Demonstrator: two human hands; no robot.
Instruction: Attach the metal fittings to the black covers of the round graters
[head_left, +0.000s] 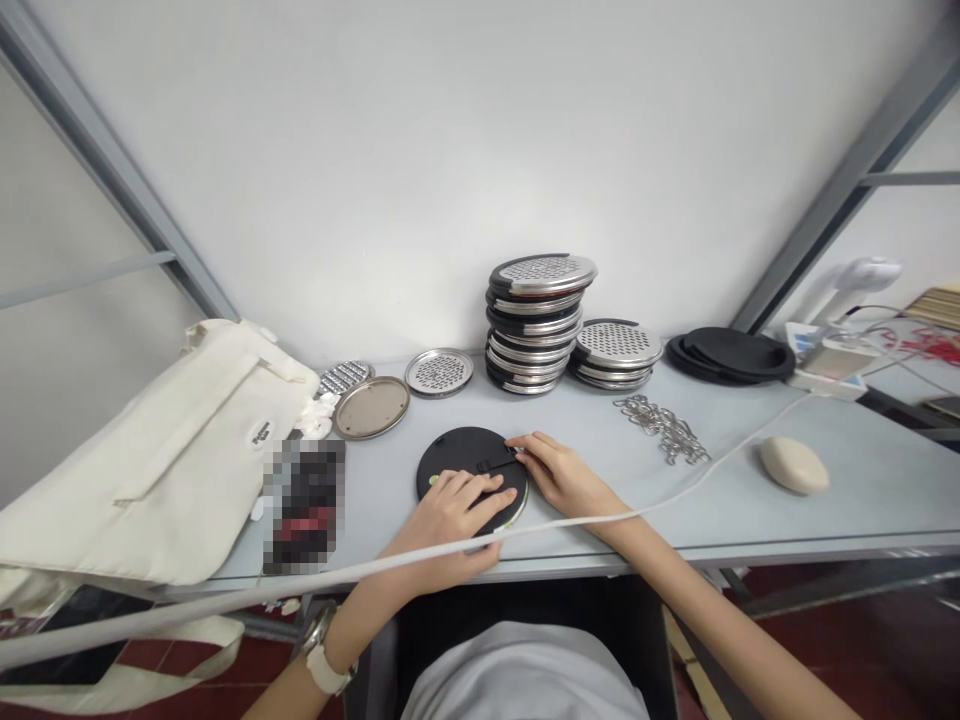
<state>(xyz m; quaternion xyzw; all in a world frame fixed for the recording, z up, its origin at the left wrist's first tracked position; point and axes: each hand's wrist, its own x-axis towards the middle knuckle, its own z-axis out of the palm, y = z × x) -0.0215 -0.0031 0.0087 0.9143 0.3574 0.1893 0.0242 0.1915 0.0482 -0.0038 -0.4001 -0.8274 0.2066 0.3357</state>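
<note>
A round black disc [465,447] with a slotted part near its middle lies flat on the table near the front edge. My left hand [454,520] rests over its near side, fingers spread on the surface and thumb by the near rim. At the disc's right edge, beside the slot, the fingertips of my right hand [559,475] are pinched together. Something small sits at those fingertips, too small to make out. To the right lies a loose pile of small bent metal wire clips [664,428].
Behind stand a tall stack of round metal graters with black rims [536,330] and a lower stack [619,345]. Black lids [731,355], a cream oval object [793,465] and a power strip are right. A white cable [600,519] crosses in front. A cream bag [165,460] lies left.
</note>
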